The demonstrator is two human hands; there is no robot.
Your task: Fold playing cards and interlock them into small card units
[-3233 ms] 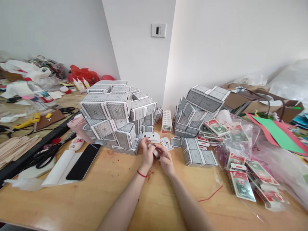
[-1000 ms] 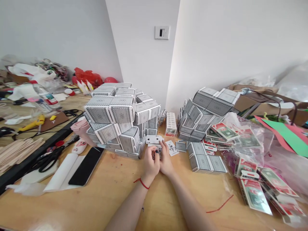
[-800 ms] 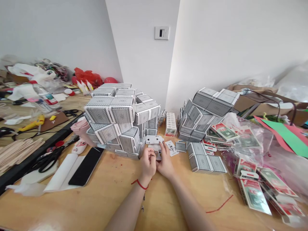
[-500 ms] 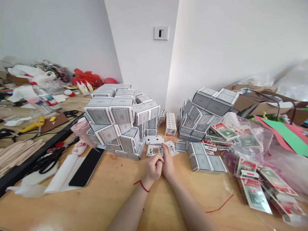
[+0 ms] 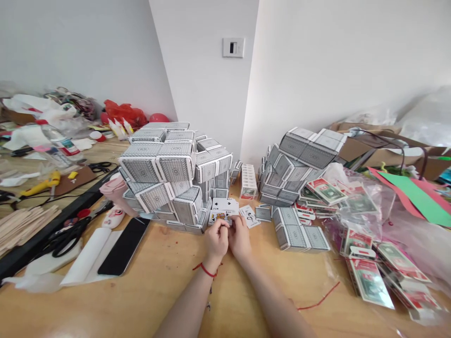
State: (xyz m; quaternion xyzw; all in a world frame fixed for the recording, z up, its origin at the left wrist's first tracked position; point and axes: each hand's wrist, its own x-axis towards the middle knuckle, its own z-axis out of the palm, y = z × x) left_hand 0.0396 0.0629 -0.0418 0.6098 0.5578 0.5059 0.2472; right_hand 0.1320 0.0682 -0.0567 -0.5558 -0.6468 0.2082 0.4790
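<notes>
My left hand (image 5: 216,240) and my right hand (image 5: 240,238) are close together in the middle of the table, fingers bent and closed at the near edge of a face-up king playing card (image 5: 220,216). Fingertips hide the card's near edge. Just beyond it lies a two of spades (image 5: 225,204), and a joker card (image 5: 249,217) lies tilted to the right. Left of my hands rises a structure of grey-patterned card boxes (image 5: 158,162); a second one (image 5: 289,164) stands to the right. A low joined group of these boxes (image 5: 299,230) sits beside my right hand.
A black phone (image 5: 124,246) rests on white paper at the left, near black scissors (image 5: 66,239) and wooden sticks (image 5: 28,230). Red-and-green card packs (image 5: 371,281) are heaped on the right with clear plastic. A long box (image 5: 248,180) stands between the structures.
My left fingers have moved up to the king card's near edge. My right hand has drawn back from its right side and curled its fingers. The view has shifted slightly.
</notes>
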